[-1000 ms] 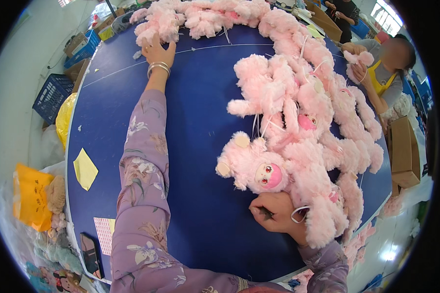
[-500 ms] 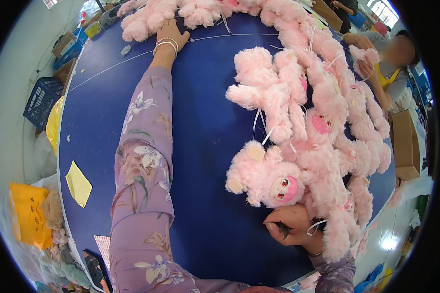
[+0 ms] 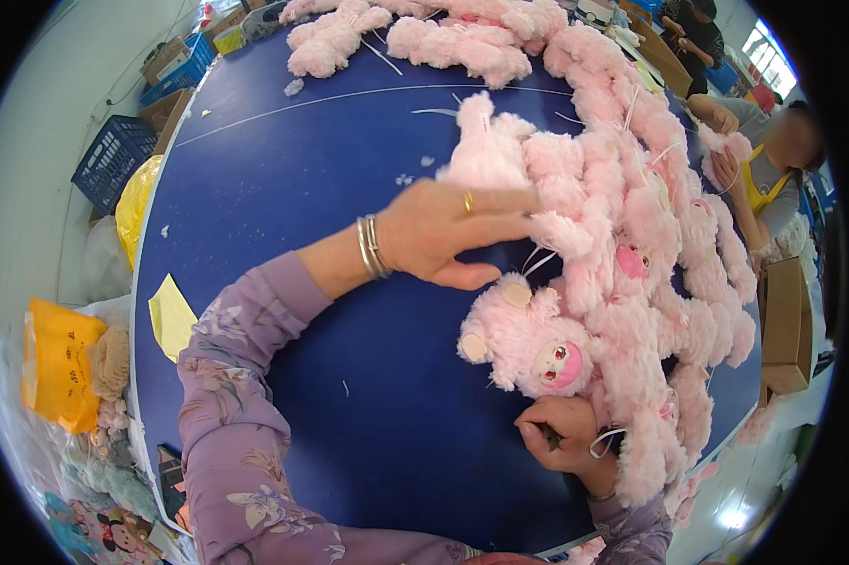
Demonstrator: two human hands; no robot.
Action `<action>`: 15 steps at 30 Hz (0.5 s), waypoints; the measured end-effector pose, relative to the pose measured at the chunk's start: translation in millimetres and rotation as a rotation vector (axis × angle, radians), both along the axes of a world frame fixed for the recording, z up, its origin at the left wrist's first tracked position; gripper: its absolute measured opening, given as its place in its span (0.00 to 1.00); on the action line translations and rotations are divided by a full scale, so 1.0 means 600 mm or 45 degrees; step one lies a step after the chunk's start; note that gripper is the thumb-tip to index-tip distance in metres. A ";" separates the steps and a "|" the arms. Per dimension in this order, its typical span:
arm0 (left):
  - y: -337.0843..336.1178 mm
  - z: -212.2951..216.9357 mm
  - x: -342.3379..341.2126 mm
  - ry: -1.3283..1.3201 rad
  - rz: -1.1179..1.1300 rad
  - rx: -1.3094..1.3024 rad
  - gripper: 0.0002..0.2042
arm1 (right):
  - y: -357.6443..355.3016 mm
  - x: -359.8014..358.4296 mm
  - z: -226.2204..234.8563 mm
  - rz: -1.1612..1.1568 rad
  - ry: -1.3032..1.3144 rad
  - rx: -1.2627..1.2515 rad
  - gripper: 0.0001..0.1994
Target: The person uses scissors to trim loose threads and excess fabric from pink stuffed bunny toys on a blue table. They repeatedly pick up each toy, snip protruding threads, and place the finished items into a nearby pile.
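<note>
My left hand (image 3: 443,231) reaches across the middle of the blue table with its fingers stretched out, the fingertips at the fur of a pink plush toy (image 3: 561,174). Just below, a pink plush toy (image 3: 528,344) with a face patch and pale foot soles lies with its face turned up. Beside that toy's head, my right hand (image 3: 561,433) is curled closed around a small dark object, mostly hidden in the fist. A white tie loop (image 3: 608,441) lies over the right wrist. More furry pink toys (image 3: 631,358) with white ties are heaped to the right.
Along the far edge of the blue table (image 3: 368,405) lie further pink toys (image 3: 457,47). A yellow paper (image 3: 170,318) rests at the left. Off the left side are a blue crate (image 3: 113,162) and an orange bag (image 3: 62,363). A co-worker (image 3: 773,169) handles a pink piece at the right.
My left hand has come back from the far toys to the toys at the middle right. One far toy now lies at a different angle. My right hand stays closed in nearly the same place.
</note>
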State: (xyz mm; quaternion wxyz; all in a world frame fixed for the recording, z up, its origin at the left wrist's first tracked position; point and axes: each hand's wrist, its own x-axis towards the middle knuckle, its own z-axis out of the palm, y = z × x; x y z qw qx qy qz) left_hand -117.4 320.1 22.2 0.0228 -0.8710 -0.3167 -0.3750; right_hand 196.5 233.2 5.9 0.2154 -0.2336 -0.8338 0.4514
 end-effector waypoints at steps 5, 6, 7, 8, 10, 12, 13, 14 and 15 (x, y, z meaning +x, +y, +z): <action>0.140 -0.006 -0.208 -0.349 0.879 0.612 0.25 | -0.001 0.000 0.004 0.019 -0.046 -0.015 0.04; 0.159 -0.050 -0.284 -0.149 1.113 0.597 0.28 | -0.002 -0.001 0.008 0.035 -0.058 -0.013 0.04; 0.170 -0.084 -0.346 0.055 1.338 0.571 0.30 | -0.001 -0.003 0.010 0.046 -0.071 -0.015 0.03; 0.180 -0.086 -0.373 -0.032 1.433 0.600 0.31 | 0.000 -0.004 0.012 0.042 -0.088 -0.020 0.03; 0.194 -0.093 -0.391 -0.206 1.624 0.639 0.32 | 0.001 -0.002 0.012 0.035 -0.124 -0.042 0.03; 0.213 -0.098 -0.399 -0.148 1.586 0.561 0.33 | 0.003 -0.002 0.010 0.044 -0.093 -0.018 0.02; 0.220 -0.100 -0.400 -0.118 1.568 0.522 0.33 | 0.003 -0.001 0.007 0.050 -0.078 -0.008 0.02; 0.231 -0.104 -0.400 -0.085 1.567 0.498 0.36 | 0.002 0.001 0.004 0.047 -0.074 0.028 0.02; 0.239 -0.109 -0.404 -0.019 1.678 0.387 0.36 | 0.002 0.003 0.001 0.040 -0.067 0.033 0.02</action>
